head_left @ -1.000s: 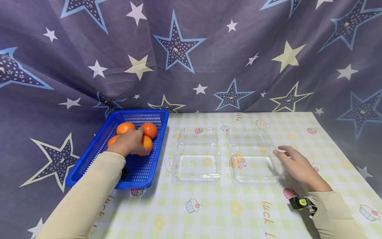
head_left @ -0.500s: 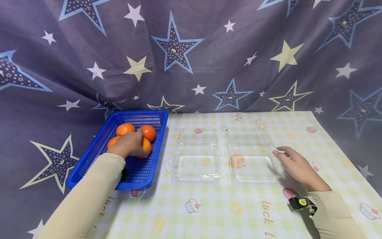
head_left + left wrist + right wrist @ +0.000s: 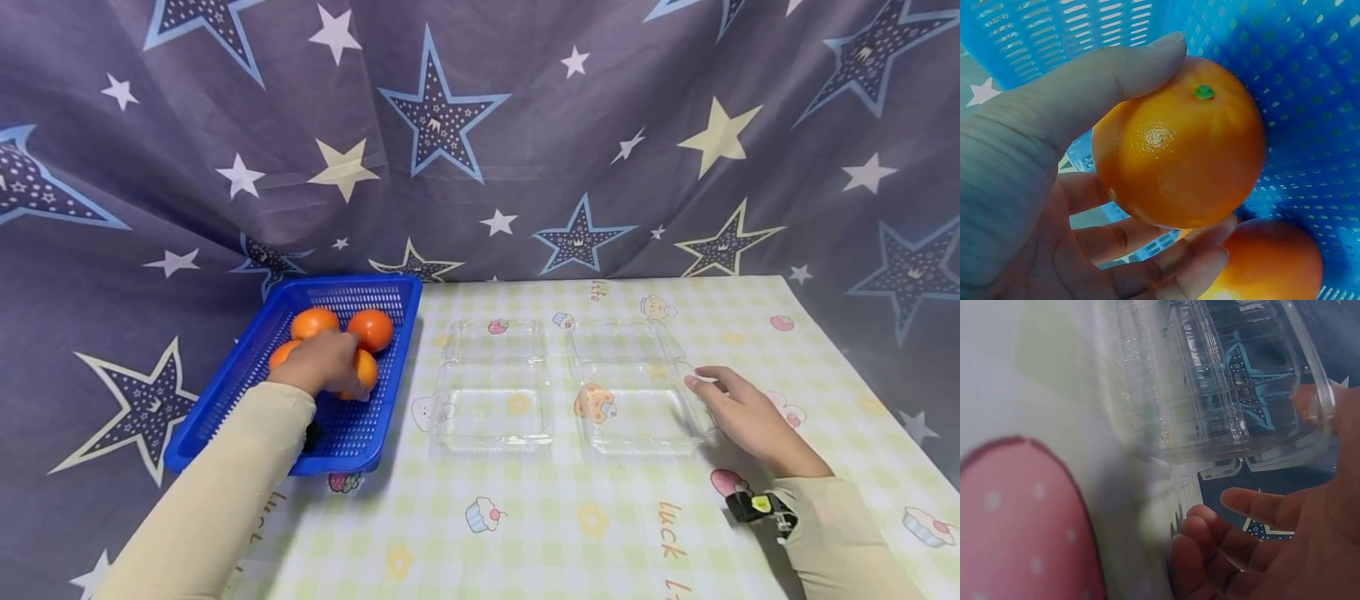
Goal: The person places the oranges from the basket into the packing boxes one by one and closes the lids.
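Inside the blue perforated basket (image 3: 348, 437), my left hand (image 3: 322, 360) holds an orange (image 3: 365, 372) with a green stem spot. The left wrist view shows the thumb on top of this orange (image 3: 1179, 150) and the fingers curled beneath it. More oranges (image 3: 315, 322) lie around that hand, partly covered by it. At the right, my right hand (image 3: 753, 417) is beside a clear plastic clamshell box (image 3: 641, 421) with its lid raised. Its thumb touches the box's rim (image 3: 1322, 412) in the right wrist view, while the other fingers are loosely bent below, outside the box.
A second clear clamshell box (image 3: 491, 417), lid also up, stands between the basket and the right-hand box. All rest on a checked tablecloth (image 3: 540, 517) with printed cakes and strawberries. A star-patterned curtain (image 3: 480, 225) hangs behind the table.
My left hand has shifted the held orange slightly toward the near side of the basket. The right hand and both boxes stay where they were.
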A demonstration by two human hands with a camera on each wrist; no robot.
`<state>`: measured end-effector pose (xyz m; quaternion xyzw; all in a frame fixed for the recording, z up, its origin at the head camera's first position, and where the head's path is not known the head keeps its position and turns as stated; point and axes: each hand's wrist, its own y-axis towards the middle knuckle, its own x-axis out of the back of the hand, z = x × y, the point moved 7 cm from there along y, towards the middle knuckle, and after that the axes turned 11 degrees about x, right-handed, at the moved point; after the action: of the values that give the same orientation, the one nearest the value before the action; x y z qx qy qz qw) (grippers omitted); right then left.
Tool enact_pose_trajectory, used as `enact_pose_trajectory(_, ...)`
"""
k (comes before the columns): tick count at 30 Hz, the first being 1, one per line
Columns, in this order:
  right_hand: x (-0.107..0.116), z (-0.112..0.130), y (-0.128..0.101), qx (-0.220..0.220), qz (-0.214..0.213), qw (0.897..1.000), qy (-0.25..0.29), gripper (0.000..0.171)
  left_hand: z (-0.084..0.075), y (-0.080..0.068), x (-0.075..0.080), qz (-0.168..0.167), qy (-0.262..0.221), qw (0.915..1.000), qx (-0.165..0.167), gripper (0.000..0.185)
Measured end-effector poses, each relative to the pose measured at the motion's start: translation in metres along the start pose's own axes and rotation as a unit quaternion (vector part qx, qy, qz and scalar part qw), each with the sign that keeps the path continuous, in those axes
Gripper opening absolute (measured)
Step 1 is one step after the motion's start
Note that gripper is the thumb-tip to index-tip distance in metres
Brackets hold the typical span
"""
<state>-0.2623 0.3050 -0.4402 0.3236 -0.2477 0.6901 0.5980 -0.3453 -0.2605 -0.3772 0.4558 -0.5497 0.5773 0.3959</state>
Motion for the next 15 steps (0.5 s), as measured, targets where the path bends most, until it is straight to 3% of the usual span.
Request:
enact_pose_trajectory(9, -0.0010, 0.0002, -0.0002, 0.001, 0.002, 1.000, -0.006, 0.079, -0.0009, -0.0006, 0.0008, 0.003, -0.002, 1.0000, -0.003, 0.062)
enact_pose_trajectory(15, -0.0019, -0.0017, 0.0000, 0.002, 0.008, 1.000, -0.009, 0.080, -0.0007, -0.0027, 0.0031, 0.001, -0.009, 1.0000, -0.001, 0.051)
